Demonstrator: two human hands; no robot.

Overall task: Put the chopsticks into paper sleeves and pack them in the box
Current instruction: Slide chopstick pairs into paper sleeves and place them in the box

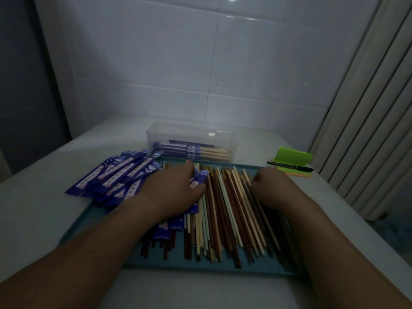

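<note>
Several loose chopsticks (pixel 225 210) in brown, tan and pale tones lie side by side on a teal tray (pixel 200 264). A heap of purple paper sleeves (pixel 116 175) spills over the tray's left edge onto the table. My left hand (pixel 174 190) lies on the sleeves at the tray's left part, with thumb and fingers round one sleeve (pixel 198 180). My right hand (pixel 274 188) rests on the right side of the chopsticks, its curled fingertips pinching them. Behind the tray stands a clear plastic box (pixel 191 132) holding sleeved chopsticks (pixel 194 150).
A green sticky-note pad (pixel 294 157) and a black pen (pixel 289 166) lie at the tray's back right corner. A ribbed radiator (pixel 367 130) stands along the right. A tiled wall closes off the white table (pixel 44 208) behind the box.
</note>
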